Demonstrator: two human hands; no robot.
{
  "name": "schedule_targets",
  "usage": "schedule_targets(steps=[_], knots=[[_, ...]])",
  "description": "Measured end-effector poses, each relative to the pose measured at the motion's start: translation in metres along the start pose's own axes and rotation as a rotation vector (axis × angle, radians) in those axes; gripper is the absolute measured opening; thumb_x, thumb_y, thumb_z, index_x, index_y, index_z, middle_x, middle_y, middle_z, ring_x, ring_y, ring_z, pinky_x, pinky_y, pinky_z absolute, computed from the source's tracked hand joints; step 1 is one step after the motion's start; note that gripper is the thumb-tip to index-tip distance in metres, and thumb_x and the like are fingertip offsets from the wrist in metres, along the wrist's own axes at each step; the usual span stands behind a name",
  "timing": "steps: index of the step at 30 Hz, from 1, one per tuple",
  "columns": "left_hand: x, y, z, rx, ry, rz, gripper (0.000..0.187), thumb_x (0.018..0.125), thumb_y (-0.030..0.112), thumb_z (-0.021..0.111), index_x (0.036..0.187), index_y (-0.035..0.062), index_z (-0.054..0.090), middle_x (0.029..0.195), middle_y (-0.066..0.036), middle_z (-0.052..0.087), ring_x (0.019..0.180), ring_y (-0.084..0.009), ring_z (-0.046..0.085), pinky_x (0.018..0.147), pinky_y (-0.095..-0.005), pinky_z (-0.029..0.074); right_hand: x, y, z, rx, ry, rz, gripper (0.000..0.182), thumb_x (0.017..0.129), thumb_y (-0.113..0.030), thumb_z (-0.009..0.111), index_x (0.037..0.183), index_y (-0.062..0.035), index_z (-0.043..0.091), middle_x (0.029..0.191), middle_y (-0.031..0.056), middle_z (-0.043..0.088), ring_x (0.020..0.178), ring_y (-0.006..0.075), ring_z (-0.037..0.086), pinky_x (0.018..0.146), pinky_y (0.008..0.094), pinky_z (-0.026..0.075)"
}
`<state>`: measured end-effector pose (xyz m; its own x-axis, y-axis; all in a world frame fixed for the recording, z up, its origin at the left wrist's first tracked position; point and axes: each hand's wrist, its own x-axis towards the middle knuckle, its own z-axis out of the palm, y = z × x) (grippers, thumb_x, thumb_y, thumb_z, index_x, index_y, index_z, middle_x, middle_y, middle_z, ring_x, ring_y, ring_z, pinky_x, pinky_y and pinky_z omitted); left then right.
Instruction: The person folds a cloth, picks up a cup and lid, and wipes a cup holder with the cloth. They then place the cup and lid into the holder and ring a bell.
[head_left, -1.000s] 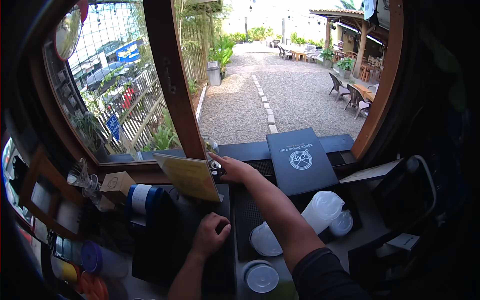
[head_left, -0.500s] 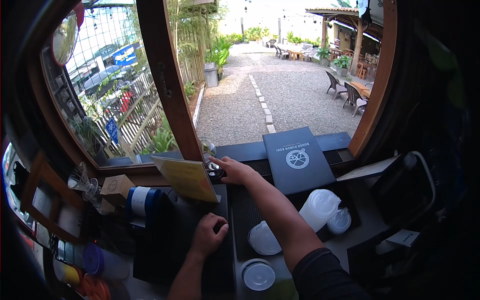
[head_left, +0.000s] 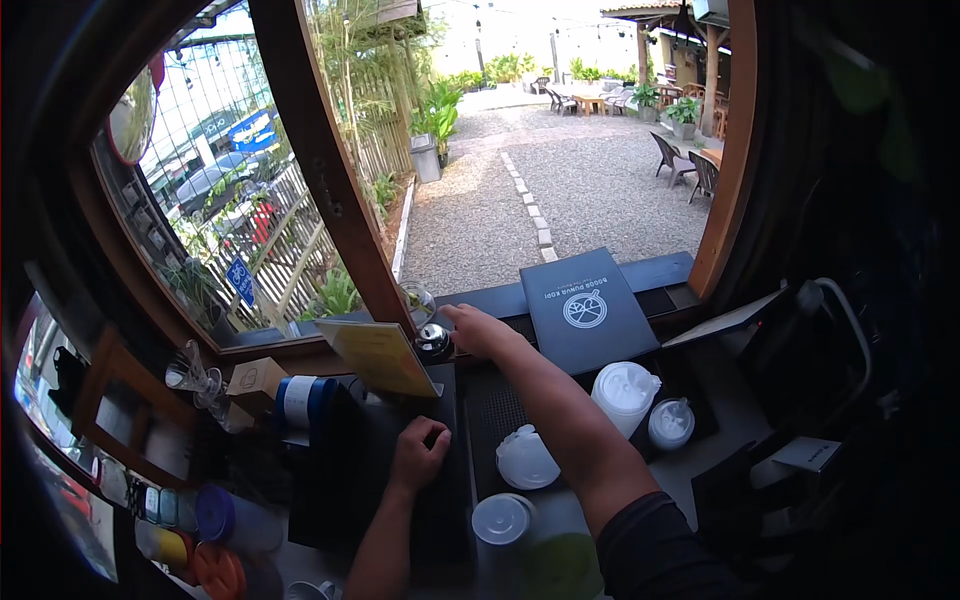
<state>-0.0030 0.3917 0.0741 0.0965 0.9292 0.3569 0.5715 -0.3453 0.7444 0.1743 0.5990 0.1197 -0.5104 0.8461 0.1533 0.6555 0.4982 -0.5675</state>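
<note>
My right hand [head_left: 474, 331] reaches across the counter to the window sill, index finger pointing forward. Beside its fingers sits a silver call bell [head_left: 432, 341] with a dark base, a small gap apart from the hand. Just behind the bell stands a clear glass vessel [head_left: 416, 297]. My left hand [head_left: 420, 452] rests loosely curled on a black surface [head_left: 440, 510], with nothing visible in it. Between that hand and the window leans a yellowish menu board [head_left: 378, 355]. To the right of my right hand lies a dark menu folder [head_left: 590, 318] with a white round logo.
White-lidded containers [head_left: 625, 390] and a round-lidded tub [head_left: 502, 519] stand beneath and beside my right arm. At left are a blue canister [head_left: 305, 405], a cardboard box [head_left: 257, 380] and a purple-lidded jar [head_left: 235, 518]. A wooden window post [head_left: 325, 170] rises ahead.
My right hand has drawn back to the right, off the bell, which now shows more fully. The left hand stays curled in place. The view has shifted slightly.
</note>
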Motion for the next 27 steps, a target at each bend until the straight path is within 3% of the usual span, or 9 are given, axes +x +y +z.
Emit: schedule_targets(steps=[7,10,14,16,18,20,24,25,27], knots=[[-0.009,-0.005,-0.004,-0.208,0.067,-0.116,0.019,0.090,0.019,0.066,0.088,-0.0004,0.067,0.081,-0.010,0.064,0.078,-0.0208,0.063,0.074,-0.0321,0.049,-0.090,-0.078,-0.080,0.369,0.330,-0.129,0.022,0.097,-0.019,0.059,0.100,0.0011,0.067,0.082,0.0170,0.070,0.076,0.0305,0.067,0.074,0.0395,0.052],[-0.026,-0.012,-0.010,-0.594,0.109,-0.358,0.021,0.096,0.020,0.062,0.090,0.0011,0.067,0.078,-0.005,0.062,0.070,-0.0116,0.055,0.063,-0.0243,0.042,-0.182,-0.125,-0.118,0.563,0.439,-0.177,0.024,0.099,-0.024,0.061,0.103,-0.0008,0.067,0.088,0.0106,0.069,0.082,0.0159,0.064,0.076,0.0334,0.051],[-0.119,0.048,-0.018,-0.774,0.425,-0.105,0.028,0.105,0.023,0.048,0.082,0.0069,0.056,0.076,0.000,0.052,0.065,-0.0080,0.045,0.059,-0.0218,0.036,-0.364,-0.171,-0.138,0.862,0.463,-0.373,0.030,0.100,-0.030,0.062,0.096,-0.0003,0.065,0.096,0.0094,0.069,0.083,0.0148,0.064,0.078,0.0288,0.051],[-0.175,0.083,-0.007,-0.619,0.676,-0.114,0.024,0.106,0.022,0.042,0.088,0.0091,0.052,0.081,-0.001,0.050,0.065,-0.0079,0.043,0.058,-0.0224,0.036,-0.447,-0.160,-0.121,1.293,0.137,-0.316,0.033,0.101,-0.030,0.059,0.102,0.0027,0.063,0.099,0.0105,0.067,0.085,0.0170,0.066,0.080,0.0291,0.052],[-0.228,0.112,0.007,-0.588,0.620,-0.216,0.011,0.104,0.016,0.042,0.104,0.0084,0.050,0.092,-0.003,0.051,0.069,-0.0090,0.046,0.061,-0.0232,0.038,-0.507,-0.136,-0.099,1.464,-0.133,-0.070,0.017,0.103,-0.012,0.053,0.110,0.0016,0.062,0.107,0.0126,0.065,0.081,0.0190,0.066,0.083,0.0275,0.052],[-0.273,0.109,0.024,-0.557,0.418,-0.187,0.027,0.093,0.002,0.046,0.120,0.0058,0.046,0.103,-0.005,0.051,0.084,-0.0120,0.051,0.078,-0.0265,0.044,-0.537,-0.123,-0.064,1.234,0.046,0.157,0.021,0.097,-0.001,0.049,0.113,0.0014,0.061,0.110,0.0141,0.064,0.087,0.0217,0.066,0.087,0.0293,0.051],[-0.308,0.118,0.058,-0.409,0.231,-0.288,0.050,0.087,0.007,0.057,0.134,0.0047,0.041,0.119,-0.011,0.052,0.109,-0.0210,0.055,0.094,-0.0348,0.045,-0.574,-0.097,0.021,0.570,0.346,0.315,0.038,0.084,0.007,0.043,0.116,0.0017,0.061,0.114,0.0165,0.062,0.106,0.0268,0.062,0.095,0.0338,0.048],[-0.306,0.122,0.064,-0.362,0.208,-0.289,0.056,0.086,0.009,0.060,0.137,0.0047,0.039,0.122,-0.013,0.052,0.114,-0.0226,0.055,0.097,-0.0367,0.045,-0.578,-0.099,0.035,0.657,0.307,0.476,0.033,0.086,-0.001,0.052,0.117,0.0004,0.061,0.116,0.0175,0.061,0.117,0.0304,0.057,0.101,0.0388,0.044],[-0.301,0.128,0.079,-0.276,0.164,-0.223,0.061,0.085,0.011,0.063,0.139,0.0032,0.037,0.129,-0.015,0.050,0.120,-0.0274,0.053,0.100,-0.0385,0.044,-0.580,-0.107,0.047,0.486,0.347,0.322,0.030,0.088,-0.005,0.057,0.117,-0.0010,0.062,0.119,0.0162,0.061,0.117,0.0306,0.058,0.102,0.0379,0.044]])
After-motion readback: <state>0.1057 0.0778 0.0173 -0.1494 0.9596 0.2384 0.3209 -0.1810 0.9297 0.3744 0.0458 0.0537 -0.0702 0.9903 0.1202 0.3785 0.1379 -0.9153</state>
